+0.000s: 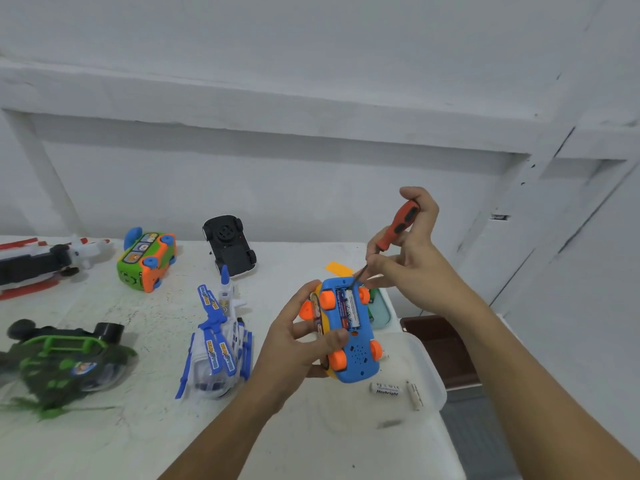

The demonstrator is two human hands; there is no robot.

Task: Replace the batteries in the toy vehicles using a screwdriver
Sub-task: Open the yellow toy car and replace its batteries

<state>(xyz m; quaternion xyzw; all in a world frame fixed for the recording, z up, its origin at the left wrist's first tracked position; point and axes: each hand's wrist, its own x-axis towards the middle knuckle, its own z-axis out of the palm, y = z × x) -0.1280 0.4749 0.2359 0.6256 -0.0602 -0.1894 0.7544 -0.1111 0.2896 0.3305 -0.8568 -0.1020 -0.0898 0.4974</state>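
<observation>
Gripping a blue toy car (353, 362) in the left hand (301, 337), fingers curled round its yellow flank and thumb laid across the underside, which faces up. Held in the air above the right end of the table (138, 427), over a white tray (426, 358). Showing an open compartment with two batteries (348, 308) side by side between one pair of orange wheels.

Pinching an orange-handled screwdriver (398, 226) in the right hand (408, 258), fingers closed round handle and shank, tip angled down to the compartment's far edge (whether touching a battery or only the plastic, cannot tell).

On the white tray, just right of the car: two loose white batteries (388, 389), close together. Beyond the car, partly hidden: a teal container (382, 310). Past the table edge, to the right: a brown box (436, 341).

Spread over the table to the left, well apart from the hands: a blue-and-white helicopter (218, 341) nearest; a black car (230, 245) upside down at the back; a green-and-orange bus (147, 261) on its side; a dark green helicopter (65, 358) tipped over; a red, white and black toy (41, 261) at the far left edge.
</observation>
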